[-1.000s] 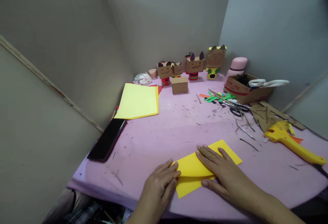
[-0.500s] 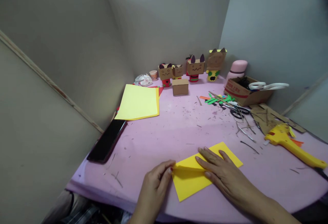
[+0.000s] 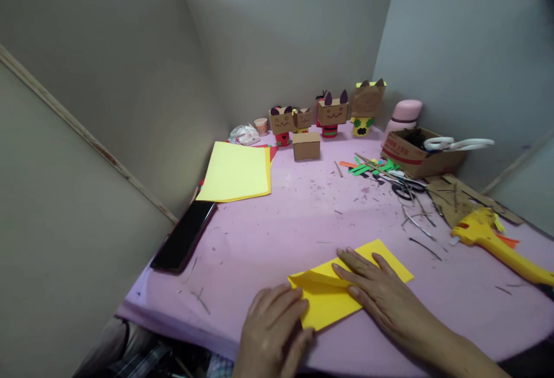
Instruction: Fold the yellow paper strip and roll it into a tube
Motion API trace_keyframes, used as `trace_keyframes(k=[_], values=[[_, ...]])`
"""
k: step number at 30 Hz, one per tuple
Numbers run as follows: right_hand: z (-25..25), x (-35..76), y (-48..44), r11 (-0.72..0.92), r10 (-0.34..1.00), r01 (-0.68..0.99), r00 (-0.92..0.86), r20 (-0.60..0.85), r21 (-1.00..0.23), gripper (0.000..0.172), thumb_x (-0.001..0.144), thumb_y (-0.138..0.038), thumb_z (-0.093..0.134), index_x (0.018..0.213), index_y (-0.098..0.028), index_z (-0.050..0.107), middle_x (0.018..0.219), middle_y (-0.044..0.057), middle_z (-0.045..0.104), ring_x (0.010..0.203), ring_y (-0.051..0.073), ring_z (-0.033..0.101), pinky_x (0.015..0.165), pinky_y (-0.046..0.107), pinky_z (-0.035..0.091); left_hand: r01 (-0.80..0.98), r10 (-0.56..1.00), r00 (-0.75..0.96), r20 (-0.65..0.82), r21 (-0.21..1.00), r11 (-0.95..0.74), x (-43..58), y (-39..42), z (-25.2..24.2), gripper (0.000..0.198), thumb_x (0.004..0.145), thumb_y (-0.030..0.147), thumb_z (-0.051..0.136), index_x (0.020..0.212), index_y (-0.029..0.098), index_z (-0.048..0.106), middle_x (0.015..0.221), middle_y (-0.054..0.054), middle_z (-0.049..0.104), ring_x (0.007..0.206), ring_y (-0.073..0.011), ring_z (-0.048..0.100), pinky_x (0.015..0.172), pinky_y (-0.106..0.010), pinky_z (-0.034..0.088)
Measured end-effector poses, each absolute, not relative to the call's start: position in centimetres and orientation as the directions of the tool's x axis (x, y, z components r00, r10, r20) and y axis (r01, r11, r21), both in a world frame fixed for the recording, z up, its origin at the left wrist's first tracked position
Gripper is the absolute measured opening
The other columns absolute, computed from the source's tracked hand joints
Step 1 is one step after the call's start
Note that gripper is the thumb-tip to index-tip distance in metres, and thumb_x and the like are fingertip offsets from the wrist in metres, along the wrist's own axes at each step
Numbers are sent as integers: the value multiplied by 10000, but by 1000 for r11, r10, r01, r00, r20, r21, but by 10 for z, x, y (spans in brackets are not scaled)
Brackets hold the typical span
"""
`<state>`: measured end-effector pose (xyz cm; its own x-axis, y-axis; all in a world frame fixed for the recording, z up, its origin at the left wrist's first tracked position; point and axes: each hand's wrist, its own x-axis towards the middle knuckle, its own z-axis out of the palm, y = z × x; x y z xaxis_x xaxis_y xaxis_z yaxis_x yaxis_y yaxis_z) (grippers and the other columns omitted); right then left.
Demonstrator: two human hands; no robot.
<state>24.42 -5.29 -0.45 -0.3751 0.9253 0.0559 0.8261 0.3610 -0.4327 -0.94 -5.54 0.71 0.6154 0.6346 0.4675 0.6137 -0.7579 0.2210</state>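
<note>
Head view: on the brown cardboard box [image 3: 415, 163], well beyond the right fingers, we note red printing, too small to read. Since the earlier frame, the left hand [image 3: 277, 323] has released its pinch; its fingers, loosely bent, thumb apart, lie at the left end of the folded yellow paper sheet [image 3: 333, 307]. Between both hands' fingers, we observe its flap gaping; the right hand [image 3: 376, 283] rests spread upon it.
</note>
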Motion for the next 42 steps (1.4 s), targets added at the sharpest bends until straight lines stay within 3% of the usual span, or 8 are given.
trace_keyframes(k=[4, 8, 13, 21, 24, 29, 37, 42], values=[[-11, 246, -52, 411, 911, 845, -399, 106, -343, 380, 915, -281, 377, 1291, -321, 421, 1396, 66, 342, 1268, 278, 324, 964, 608, 298, 582, 575, 741, 347, 95, -808, -4, -56, -1, 313, 809, 339, 543, 1099, 224, 561, 1074, -48, 675, 1012, -232, 599, 819, -404, 510], [-18, 234, -57, 568, 805, 808, -505, 311, -158, 444, 848, -88, 390, 1236, -273, 502, 1327, 123, 451, 1204, 297, 423, 878, 569, 409, 614, 630, 714, 306, 158, -773, 0, -58, -3, 233, 822, 188, 494, 1025, 245, 591, 1055, -21, 681, 1035, -219, 587, 838, -401, 505], [-16, 204, -70, 708, 643, 697, -568, 514, -115, 282, 880, -131, 426, 1098, -183, 597, 1054, 115, 660, 886, 211, 623, 727, 342, 527, 596, 634, 709, 310, 218, -773, -3, -60, -1, 319, 815, 180, 514, 1125, 250, 548, 1100, -37, 664, 1065, -217, 575, 880, -409, 495], [-7, 199, -74, 689, 656, 713, -537, 531, -130, 335, 906, -131, 331, 1007, -158, 649, 1035, 84, 677, 844, 199, 638, 710, 302, 556, 635, 798, 490, 351, 483, -603, -11, -67, -3, 200, 778, 160, 565, 972, 210, 560, 1047, -84, 631, 1008, -180, 588, 821, -278, 531], [-4, 199, -75, 675, 640, 736, -556, 530, -44, 378, 893, -100, 293, 993, -142, 656, 1019, 86, 685, 836, 224, 654, 693, 316, 565, 688, 814, 459, 356, 438, -579, -12, -67, -5, 389, 778, 183, 567, 1154, 210, 469, 1197, -115, 548, 1098, -199, 534, 875, -321, 510], [0, 196, -77, 693, 586, 716, -630, 509, 88, 392, 849, -53, 291, 993, -121, 649, 978, 102, 696, 854, 252, 664, 623, 318, 570, 672, 774, 556, 304, 384, -634, -12, -62, -5, 414, 787, 189, 552, 1190, 228, 465, 1210, -91, 569, 1114, -196, 528, 895, -345, 504], [-10, 192, -78, 660, 539, 736, -604, 587, 151, 352, 864, -82, 328, 933, -162, 664, 948, 85, 707, 815, 226, 678, 595, 262, 545, 696, 741, 599, 304, 261, -669, -14, -56, -8, 537, 767, 247, 571, 1265, 157, 392, 1258, -131, 547, 1162, -242, 496, 889, -414, 504], [-15, 187, -77, 617, 524, 784, -474, 708, 68, 429, 906, -92, 261, 854, -169, 680, 878, 78, 722, 780, 213, 682, 590, 274, 534, 707, 752, 601, 271, 257, -659, -16, -56, -4, 550, 750, 214, 553, 1273, 147, 393, 1286, -124, 522, 1182, -239, 473, 910, -423, 488]])
